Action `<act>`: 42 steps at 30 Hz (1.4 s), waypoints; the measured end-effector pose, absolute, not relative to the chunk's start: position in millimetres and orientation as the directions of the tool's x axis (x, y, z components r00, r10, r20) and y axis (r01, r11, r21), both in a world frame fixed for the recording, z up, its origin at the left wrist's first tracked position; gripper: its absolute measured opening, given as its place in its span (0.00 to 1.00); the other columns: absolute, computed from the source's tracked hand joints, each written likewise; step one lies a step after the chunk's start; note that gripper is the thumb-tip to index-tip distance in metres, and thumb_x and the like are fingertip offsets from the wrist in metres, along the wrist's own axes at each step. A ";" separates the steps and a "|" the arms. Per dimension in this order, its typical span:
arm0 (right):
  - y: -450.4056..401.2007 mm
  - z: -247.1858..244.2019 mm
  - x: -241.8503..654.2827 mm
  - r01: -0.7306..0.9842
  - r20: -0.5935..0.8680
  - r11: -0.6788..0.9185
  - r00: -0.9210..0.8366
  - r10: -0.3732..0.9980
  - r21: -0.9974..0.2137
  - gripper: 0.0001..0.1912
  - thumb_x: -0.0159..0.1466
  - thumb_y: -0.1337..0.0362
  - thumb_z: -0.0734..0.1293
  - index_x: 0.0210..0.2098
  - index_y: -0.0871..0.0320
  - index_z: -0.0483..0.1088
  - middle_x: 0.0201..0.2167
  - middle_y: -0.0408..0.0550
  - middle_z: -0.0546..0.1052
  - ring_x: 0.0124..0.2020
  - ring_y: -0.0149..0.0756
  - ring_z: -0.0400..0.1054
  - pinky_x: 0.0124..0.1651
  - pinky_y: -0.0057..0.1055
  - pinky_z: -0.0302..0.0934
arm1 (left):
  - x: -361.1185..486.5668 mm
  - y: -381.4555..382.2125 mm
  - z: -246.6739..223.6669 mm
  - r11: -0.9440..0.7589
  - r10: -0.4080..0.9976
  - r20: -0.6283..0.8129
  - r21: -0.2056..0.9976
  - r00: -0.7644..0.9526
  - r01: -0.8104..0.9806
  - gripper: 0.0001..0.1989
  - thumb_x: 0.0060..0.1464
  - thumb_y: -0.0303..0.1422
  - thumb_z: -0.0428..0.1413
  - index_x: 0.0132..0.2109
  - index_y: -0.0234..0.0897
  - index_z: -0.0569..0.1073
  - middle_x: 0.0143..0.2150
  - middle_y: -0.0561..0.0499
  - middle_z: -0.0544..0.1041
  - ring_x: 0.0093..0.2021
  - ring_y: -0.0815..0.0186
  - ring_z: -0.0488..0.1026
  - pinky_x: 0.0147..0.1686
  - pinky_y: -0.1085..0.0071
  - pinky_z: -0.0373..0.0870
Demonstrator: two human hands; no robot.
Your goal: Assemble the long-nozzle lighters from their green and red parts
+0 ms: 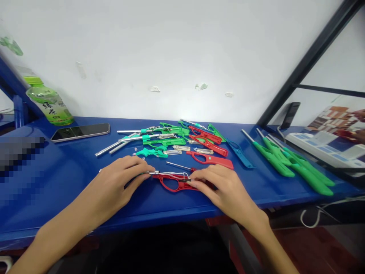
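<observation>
Near the table's front edge lies a red lighter casing half [170, 187] with a finger loop. My left hand [121, 179] is closed at its left end, pinching a thin metal lighter tube [152, 172] that is mostly hidden by the fingers. White wires [173, 174] run from there over the casing to a small black part [186, 180]. Fingertips of my right hand [224, 186] pinch that part against the casing, whose right end the hand covers. Just behind sits a thin screwdriver [179, 166] with a red handle, partly hidden by my right hand.
Behind my hands lie several green casing pieces [168, 142], red casing halves [209, 159], metal tubes [114, 148] and a blue casing [239, 153]. Several green lighters [273, 160] rest at right, near a white power strip [319, 146]. A phone [81, 132] and bottle [49, 102] are at left.
</observation>
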State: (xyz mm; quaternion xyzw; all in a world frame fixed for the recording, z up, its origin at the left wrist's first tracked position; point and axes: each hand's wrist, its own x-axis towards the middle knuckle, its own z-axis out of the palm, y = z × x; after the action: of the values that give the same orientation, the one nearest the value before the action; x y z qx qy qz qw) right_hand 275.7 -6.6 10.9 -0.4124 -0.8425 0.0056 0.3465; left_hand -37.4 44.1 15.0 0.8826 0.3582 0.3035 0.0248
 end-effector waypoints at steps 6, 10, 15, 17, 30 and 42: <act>-2.9 9.9 274.4 0.699 0.592 0.662 -0.421 0.687 -0.271 0.08 0.78 0.60 0.69 0.44 0.54 0.79 0.39 0.43 0.87 0.36 0.37 0.79 0.45 0.32 0.64 | -39.1 49.3 5.7 -0.727 0.677 0.473 0.306 0.564 0.615 0.20 0.77 0.46 0.49 0.53 0.46 0.84 0.51 0.47 0.84 0.50 0.55 0.82 0.50 0.59 0.79; -2.1 9.7 274.2 0.697 0.591 0.662 -0.420 0.688 -0.274 0.07 0.78 0.60 0.69 0.44 0.54 0.79 0.39 0.43 0.87 0.36 0.37 0.79 0.45 0.32 0.65 | -40.9 49.0 3.7 -0.732 0.675 0.466 0.329 0.572 0.596 0.19 0.77 0.45 0.50 0.52 0.46 0.85 0.51 0.47 0.83 0.48 0.57 0.82 0.49 0.62 0.80; -5.6 11.5 274.7 0.702 0.566 0.652 -0.425 0.706 -0.286 0.08 0.78 0.60 0.69 0.44 0.54 0.79 0.39 0.44 0.87 0.37 0.38 0.79 0.45 0.34 0.65 | -42.4 48.6 3.6 -0.725 0.686 0.440 0.349 0.579 0.594 0.17 0.76 0.41 0.51 0.51 0.47 0.85 0.51 0.47 0.82 0.49 0.58 0.81 0.48 0.63 0.79; -6.0 12.0 274.5 0.703 0.555 0.647 -0.424 0.716 -0.296 0.09 0.78 0.59 0.68 0.43 0.53 0.79 0.39 0.44 0.87 0.37 0.38 0.79 0.45 0.34 0.66 | -42.8 48.4 3.0 -0.723 0.688 0.441 0.355 0.576 0.593 0.16 0.76 0.40 0.51 0.51 0.47 0.85 0.51 0.48 0.82 0.49 0.58 0.81 0.48 0.63 0.79; -4.6 11.6 275.0 0.689 0.536 0.652 -0.437 0.722 -0.316 0.08 0.77 0.60 0.69 0.44 0.55 0.79 0.40 0.44 0.87 0.40 0.39 0.81 0.48 0.36 0.67 | -41.3 47.8 2.2 -0.725 0.687 0.427 0.354 0.588 0.590 0.16 0.77 0.37 0.51 0.52 0.48 0.84 0.52 0.48 0.81 0.50 0.59 0.80 0.49 0.64 0.77; -4.7 11.8 275.2 0.702 0.518 0.640 -0.438 0.735 -0.314 0.10 0.78 0.58 0.68 0.44 0.54 0.80 0.41 0.46 0.87 0.41 0.40 0.81 0.49 0.37 0.70 | -38.9 44.2 6.4 -0.726 0.686 0.401 0.330 0.607 0.603 0.17 0.77 0.35 0.49 0.52 0.47 0.84 0.51 0.48 0.81 0.49 0.59 0.79 0.48 0.64 0.77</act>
State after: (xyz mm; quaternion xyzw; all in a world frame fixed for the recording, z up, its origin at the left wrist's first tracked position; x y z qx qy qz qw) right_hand 275.2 -4.7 11.8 -0.4237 -0.8475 0.0260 0.3186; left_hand -38.9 44.2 6.4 0.8926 0.3612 0.2574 0.0809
